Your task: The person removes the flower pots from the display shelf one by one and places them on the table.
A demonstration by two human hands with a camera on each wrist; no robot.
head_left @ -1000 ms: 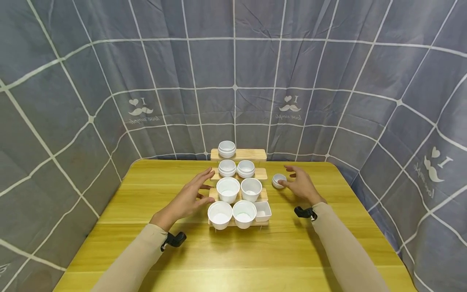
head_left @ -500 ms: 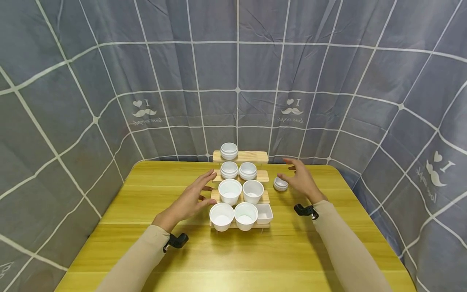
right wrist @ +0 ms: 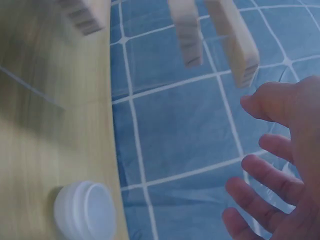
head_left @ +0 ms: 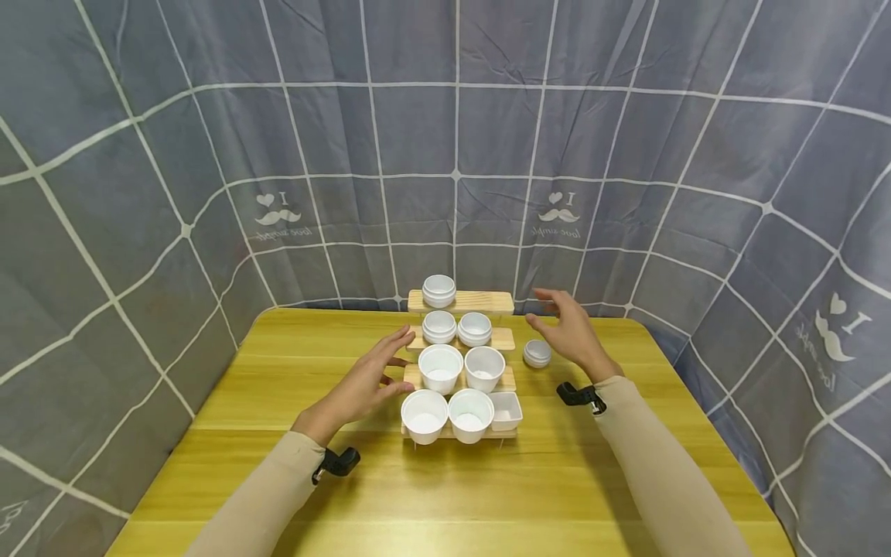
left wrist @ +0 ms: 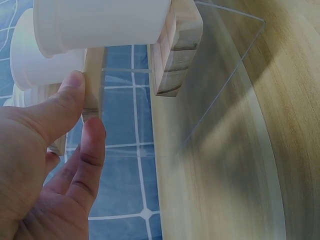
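A tiered wooden stand (head_left: pixel 487 302) holds several white cups and jars. My left hand (head_left: pixel 358 385) is at its left side, thumb and fingers spread. In the left wrist view, its thumb (left wrist: pixel 72 92) and a finger lie against a wooden plank end (left wrist: pixel 93 95); I cannot tell how firmly they touch. My right hand (head_left: pixel 574 333) hovers right of the stand, fingers apart and holding nothing. Below it, a small white ribbed jar (head_left: pixel 537 353) stands on the table, apart from the hand. The right wrist view shows this jar (right wrist: pixel 85 212) at lower left.
Two round jars share the second tier from the top, and a single jar (head_left: pixel 438 291) stands on the top tier. On the bottom tier, a square white cup (head_left: pixel 506 411) sits beside two round cups. A grey checked curtain (head_left: pixel 487 209) hangs behind the wooden table (head_left: pixel 431 503).
My right hand has lifted away from the small jar toward the back and left. The jar stays on the table. My left hand keeps its place beside the stand while the head view shifts slightly.
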